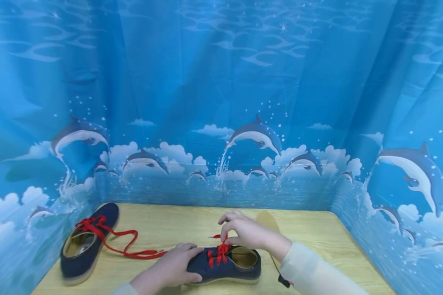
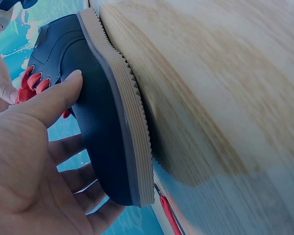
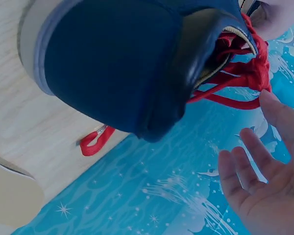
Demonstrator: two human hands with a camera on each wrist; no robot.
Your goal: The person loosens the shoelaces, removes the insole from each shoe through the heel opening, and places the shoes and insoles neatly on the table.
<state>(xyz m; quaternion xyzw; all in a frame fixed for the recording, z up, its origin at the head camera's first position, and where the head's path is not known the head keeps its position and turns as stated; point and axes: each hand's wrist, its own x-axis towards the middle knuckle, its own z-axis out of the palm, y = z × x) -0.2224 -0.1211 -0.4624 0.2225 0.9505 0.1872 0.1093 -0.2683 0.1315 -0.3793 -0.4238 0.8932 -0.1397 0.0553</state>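
A navy shoe (image 1: 240, 272) with red shoelaces (image 1: 221, 259) rests on the table, toe toward the left. My left hand (image 1: 173, 262) grips its toe, the thumb along the near side and the fingers on the far side, as the left wrist view also shows. Above the laces, my right hand (image 1: 249, 233) pinches a red lace at the knot near the shoe's opening. Its other fingers are loosely bent, apart from the shoe. In the right wrist view a fingertip meets a red loop (image 3: 235, 102). A loose lace end (image 1: 216, 236) lies beyond the shoe.
A second navy shoe (image 1: 77, 268) stands at the left, its long red laces (image 1: 133, 254) trailing toward my left hand. A flat beige rounded piece (image 1: 267, 220) lies behind my right wrist. A small black object on a cord (image 1: 283, 281) is near my right sleeve. A dolphin-print curtain (image 1: 214, 102) surrounds the wooden table (image 1: 162, 221).
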